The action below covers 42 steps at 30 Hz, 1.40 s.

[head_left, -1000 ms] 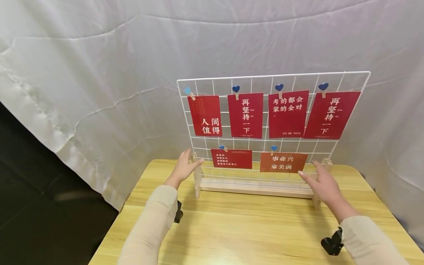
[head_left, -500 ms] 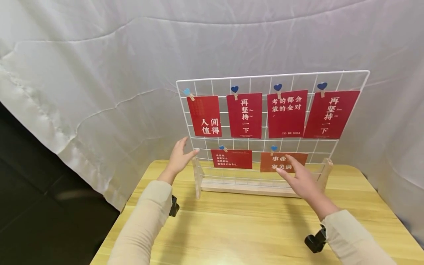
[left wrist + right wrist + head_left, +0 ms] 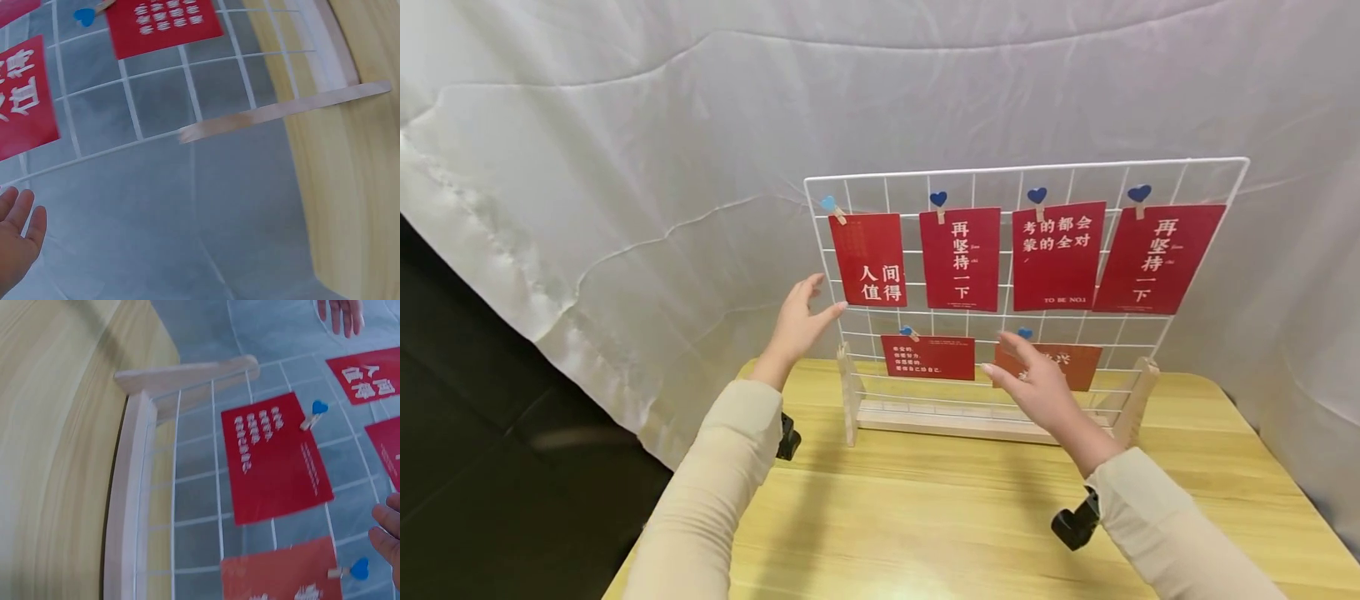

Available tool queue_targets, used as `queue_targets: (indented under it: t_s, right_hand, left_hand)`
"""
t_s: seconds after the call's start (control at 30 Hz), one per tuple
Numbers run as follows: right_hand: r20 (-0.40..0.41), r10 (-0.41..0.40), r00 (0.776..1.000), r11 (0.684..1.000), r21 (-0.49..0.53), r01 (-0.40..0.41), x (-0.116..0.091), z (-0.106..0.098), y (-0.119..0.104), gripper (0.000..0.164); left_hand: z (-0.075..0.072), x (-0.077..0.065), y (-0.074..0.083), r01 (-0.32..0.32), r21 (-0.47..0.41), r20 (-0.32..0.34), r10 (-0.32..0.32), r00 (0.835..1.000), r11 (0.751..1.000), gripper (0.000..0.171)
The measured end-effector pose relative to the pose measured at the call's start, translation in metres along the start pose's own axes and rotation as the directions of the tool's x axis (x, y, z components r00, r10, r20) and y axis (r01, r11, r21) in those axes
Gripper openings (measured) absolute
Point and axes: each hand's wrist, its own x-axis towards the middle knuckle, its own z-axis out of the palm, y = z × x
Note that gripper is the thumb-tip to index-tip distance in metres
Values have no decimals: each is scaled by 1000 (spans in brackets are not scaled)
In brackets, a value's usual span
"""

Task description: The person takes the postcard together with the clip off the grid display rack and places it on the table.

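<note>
A white wire grid panel [image 3: 1022, 168] stands upright in a pale wooden stand [image 3: 955, 423]. Red cards hang on it from small heart-topped wooden clips: several along the top, among them the left one [image 3: 868, 258], plus a small card [image 3: 934, 358] and an orange-red card [image 3: 1078, 371] below. My left hand [image 3: 793, 325] is beside the panel's left edge, fingers extended and holding nothing. My right hand [image 3: 1037, 387] is in front of the lower row, partly covering the orange-red card, its thumb and fingers spread. Nothing is in it in the right wrist view, where its fingertips [image 3: 385, 526] show.
The stand sits toward the back of a light wood table [image 3: 880, 517]. A pale curtain [image 3: 647, 208] hangs behind and around it. Dark floor [image 3: 512, 433] shows at the left. Black wrist cameras are strapped below both sleeves.
Both hands have come away from the stand's ends. The left moved up along the panel's left side; the right moved leftward across the orange-red card. The cards stay in place.
</note>
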Motion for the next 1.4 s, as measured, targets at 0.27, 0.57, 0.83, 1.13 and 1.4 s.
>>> queue_targets:
  t_s: [0.27,0.57,0.83,1.13,1.4]
  right_hand:
    - [10,-4,1000,999,33,3,18,6,-22,70]
    - [15,-3,1000,995,98,2,39,15,-41,66]
    - [2,10,1000,989,150,-10,55,21,-50,62]
    - [39,45,998,979,197,-52,74,28,-64,63]
    - [64,46,997,978,200,-58,86,37,-73,65]
  left_hand:
    - [-13,13,19,-51,-11,-29,50,998,999,60]
    - [-25,26,36,-91,-11,-65,90,994,996,55]
    - [-34,33,44,-115,-37,-95,111,989,993,52]
    - [-41,44,52,-127,-25,-97,124,987,992,49]
    - [-43,54,59,-108,-30,-145,103,984,994,42]
